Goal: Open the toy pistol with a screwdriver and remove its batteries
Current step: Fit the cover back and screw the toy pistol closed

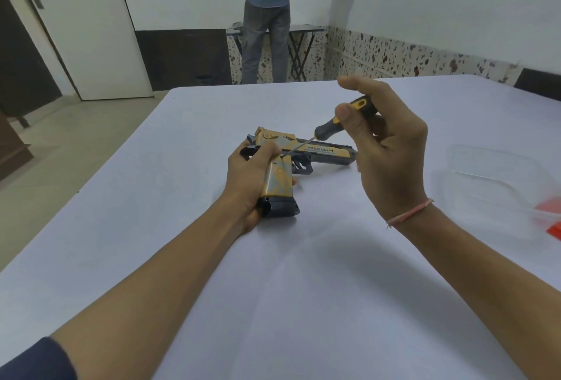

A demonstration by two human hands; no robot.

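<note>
A tan and dark grey toy pistol point(318, 152) lies on its side on the white table point(303, 288), barrel pointing right. My left hand point(252, 179) grips its handle and pins it down, thumb near the top of the grip. My right hand point(385, 149) holds a black and yellow screwdriver point(331, 129) above the pistol. The thin shaft slants down to the left, and its tip touches the pistol's side just above the grip, next to my left thumb. No batteries are visible.
A clear plastic container point(491, 167) sits at the right of the table, with red pieces point(552, 222) blurred at the right edge. A person point(267, 15) stands with their back turned at a small folding table point(303, 30) by the far wall. A door is at the left.
</note>
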